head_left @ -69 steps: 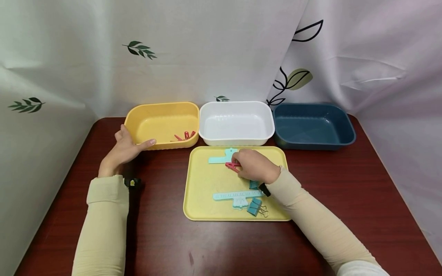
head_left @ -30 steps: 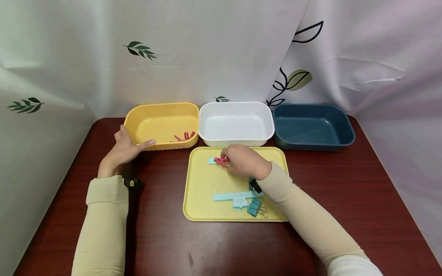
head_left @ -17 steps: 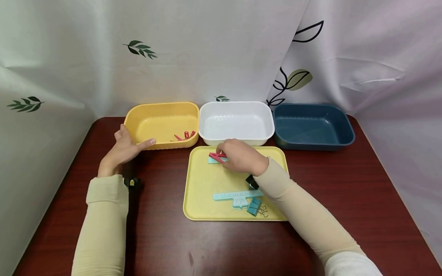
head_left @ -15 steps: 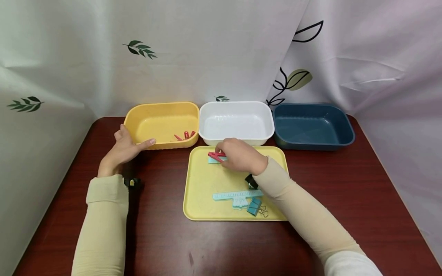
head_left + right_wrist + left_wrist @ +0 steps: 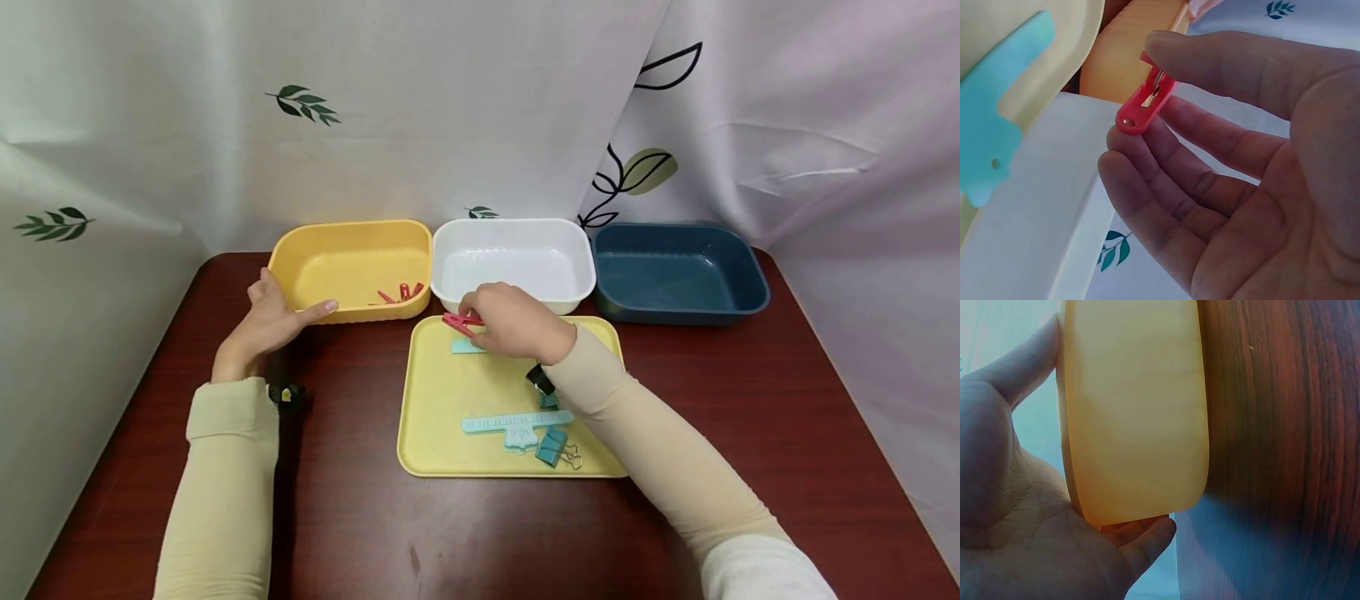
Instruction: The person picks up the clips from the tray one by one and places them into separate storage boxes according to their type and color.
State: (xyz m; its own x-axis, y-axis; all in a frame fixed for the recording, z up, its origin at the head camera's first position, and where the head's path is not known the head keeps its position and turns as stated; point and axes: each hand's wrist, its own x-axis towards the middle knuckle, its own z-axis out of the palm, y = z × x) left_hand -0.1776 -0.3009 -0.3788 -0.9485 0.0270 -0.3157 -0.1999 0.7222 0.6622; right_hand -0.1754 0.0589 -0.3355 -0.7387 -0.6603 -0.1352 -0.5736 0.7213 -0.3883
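My right hand [image 5: 517, 323] pinches a red clothespin [image 5: 461, 323] between thumb and fingertips, above the far edge of the yellow tray [image 5: 435, 400] and near the front of the white bin. In the right wrist view the thumb presses on the clothespin [image 5: 1141, 112] and its metal spring shows. My left hand [image 5: 273, 321] holds the front left corner of the yellow bin [image 5: 352, 250], thumb along the front rim and fingers round the left end. Inside that bin several red clothespins [image 5: 405, 292] lie at the front right. A mint ruler clip [image 5: 467, 346] lies under my right hand, partly hidden.
To the right of the yellow bin stand the white bin [image 5: 513, 250] and the dark blue bin [image 5: 682, 275]. On the tray lie another mint ruler clip [image 5: 517, 423] and a teal binder clip [image 5: 552, 447]. A second binder clip [image 5: 549, 400] is partly covered by my right wrist.
My right hand has moved left and away from me with the red clothespin, from over the tray to its far edge. The left hand has stayed on the yellow bin.
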